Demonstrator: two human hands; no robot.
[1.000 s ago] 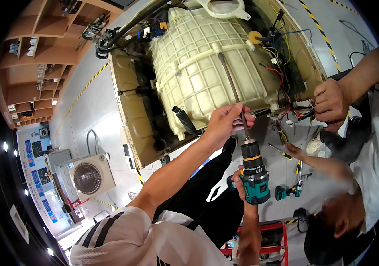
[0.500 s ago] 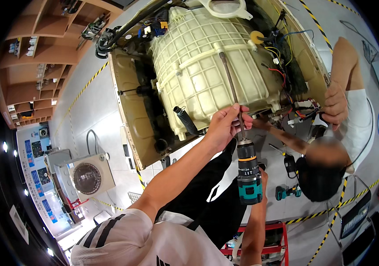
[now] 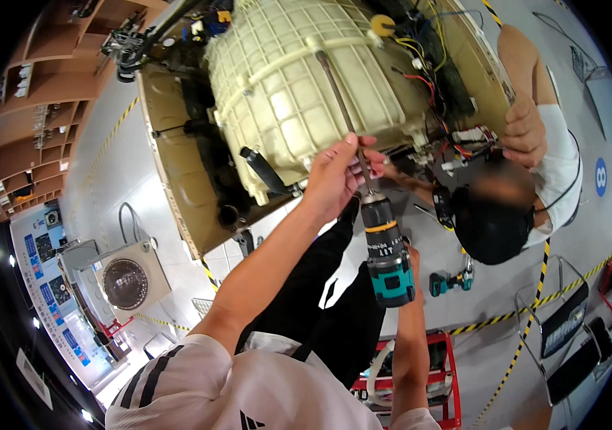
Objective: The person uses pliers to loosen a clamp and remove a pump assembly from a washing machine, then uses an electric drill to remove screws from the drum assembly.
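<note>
My left hand (image 3: pixel 334 175) is closed around the shaft of a long driver bit (image 3: pixel 338 93), just ahead of the chuck. The bit runs up over a cream plastic washing-machine tub (image 3: pixel 284 93), its far end at a raised boss on the ribbed wall. A teal and black cordless drill (image 3: pixel 389 251) carries the bit. My right hand (image 3: pixel 412 258) is wrapped about the drill's grip, mostly hidden behind the drill body. The tub lies inside an open tan metal cabinet (image 3: pixel 170 172). A black hose (image 3: pixel 261 170) sticks out at the tub's near left.
At the right a co-worker (image 3: pixel 556 158) leans in, one hand (image 3: pixel 526 132) at the cabinet edge. Loose wires (image 3: pixel 420 72) run along the cabinet's right side. On the floor lies another cordless drill (image 3: pixel 451 282). A red cart (image 3: pixel 455 380) and chairs (image 3: pixel 564 330) stand nearby.
The whole scene has shifted up and left in the picture. Both hands keep their hold on the bit and drill, and the bit's end remains at the same boss on the tub.
</note>
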